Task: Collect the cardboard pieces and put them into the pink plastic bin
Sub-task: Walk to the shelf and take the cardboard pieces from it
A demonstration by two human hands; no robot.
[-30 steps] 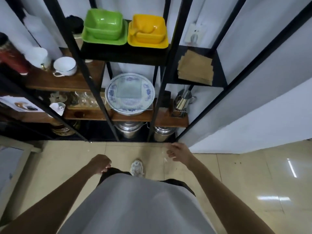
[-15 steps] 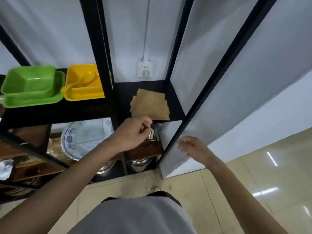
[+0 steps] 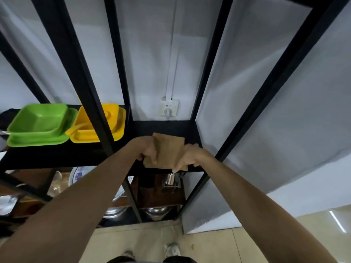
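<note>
A stack of brown cardboard pieces (image 3: 168, 149) lies on the black shelf (image 3: 191, 130) in the right bay of a black metal rack. My left hand (image 3: 146, 149) grips the stack's left edge, thumb on top. My right hand (image 3: 188, 157) grips its right front corner, fingers curled over the edge. The stack sits at the shelf's front edge, slightly overhanging it. No pink plastic bin is in view.
Black rack uprights (image 3: 98, 118) stand left and right of my arms. A green bowl on a green tray (image 3: 39, 126) and a yellow bowl set (image 3: 85, 128) sit on the shelf to the left. A wall socket (image 3: 169, 108) is behind. Plates, a utensil holder (image 3: 171, 182) and steel pots fill lower shelves.
Both hands rose from near the floor to the shelf and closed on the cardboard stack. My view tilted upward toward the rack's upper shelves.
</note>
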